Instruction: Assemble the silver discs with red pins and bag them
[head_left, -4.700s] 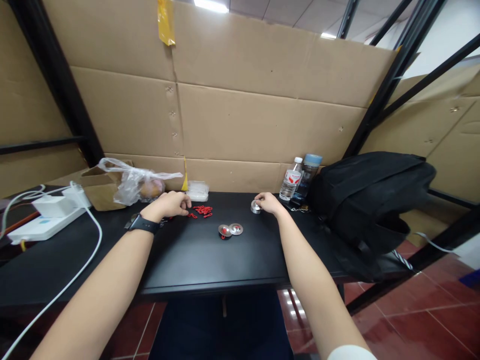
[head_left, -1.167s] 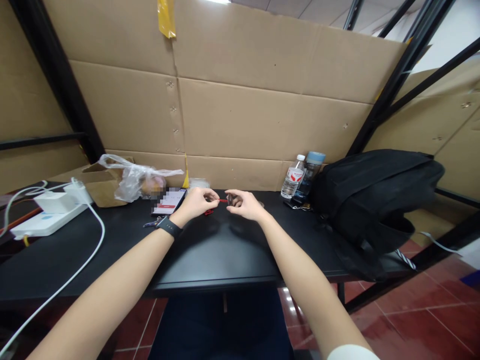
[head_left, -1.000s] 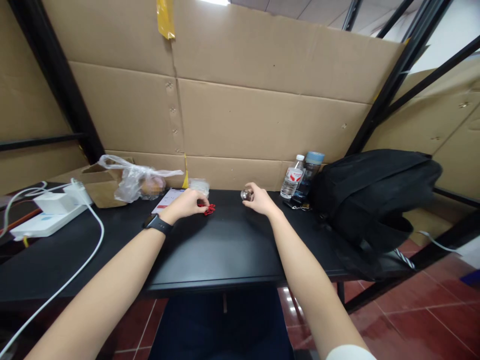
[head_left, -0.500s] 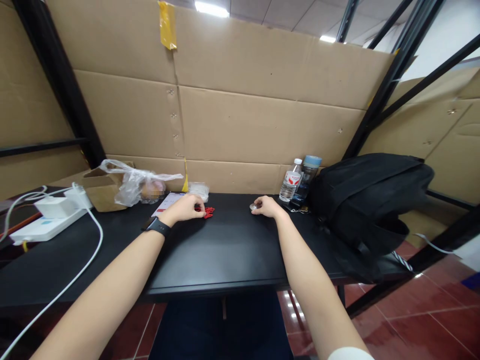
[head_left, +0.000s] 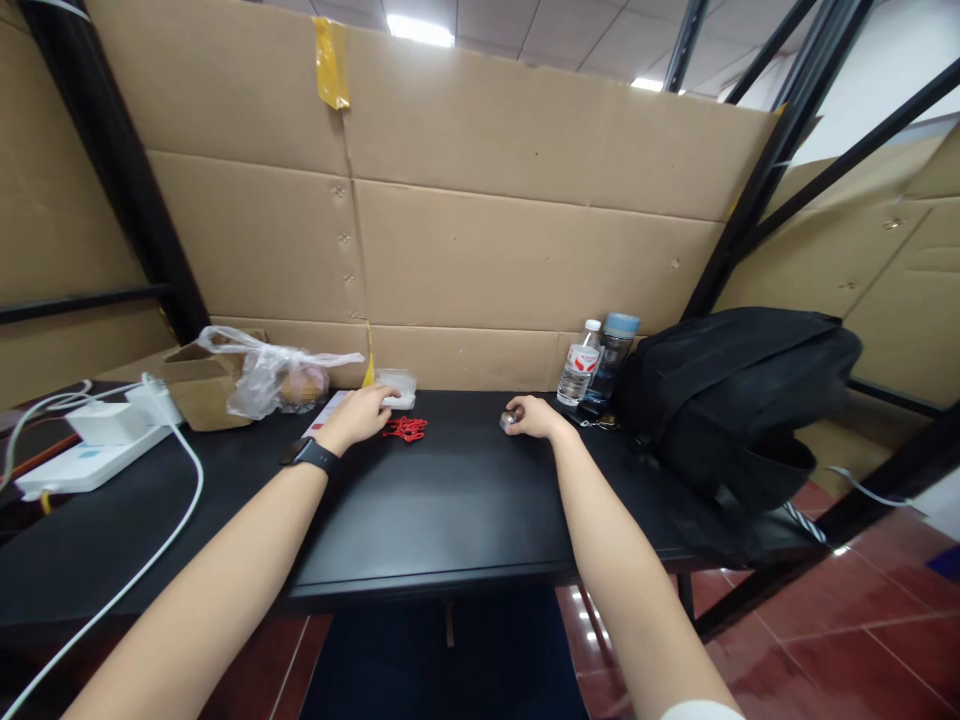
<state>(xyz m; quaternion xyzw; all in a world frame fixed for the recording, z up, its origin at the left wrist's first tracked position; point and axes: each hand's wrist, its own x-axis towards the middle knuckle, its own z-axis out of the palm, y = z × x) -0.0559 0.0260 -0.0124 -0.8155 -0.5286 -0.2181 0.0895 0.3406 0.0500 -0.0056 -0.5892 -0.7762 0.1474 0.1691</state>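
Note:
My left hand (head_left: pixel 362 414), with a black watch on its wrist, rests on the black table (head_left: pixel 420 500) just left of a small pile of red clips (head_left: pixel 406 429), its fingers reaching toward a small clear plastic box (head_left: pixel 397 388) at the back. Whether it holds anything is hidden. My right hand (head_left: pixel 529 416) lies on the table further right with its fingers curled on a small round silver metal piece (head_left: pixel 509 420).
A plastic bag with food (head_left: pixel 274 372) and a brown cardboard box (head_left: pixel 191 385) sit at the back left, beside a white power strip with cables (head_left: pixel 82 450). Two bottles (head_left: pixel 596 360) and a black backpack (head_left: pixel 731 400) stand to the right. A cardboard wall closes the back.
Both hands came apart from the middle, where they had worked a red clip and the metal piece together. The right hand set down on the table; the left moved back past the clips.

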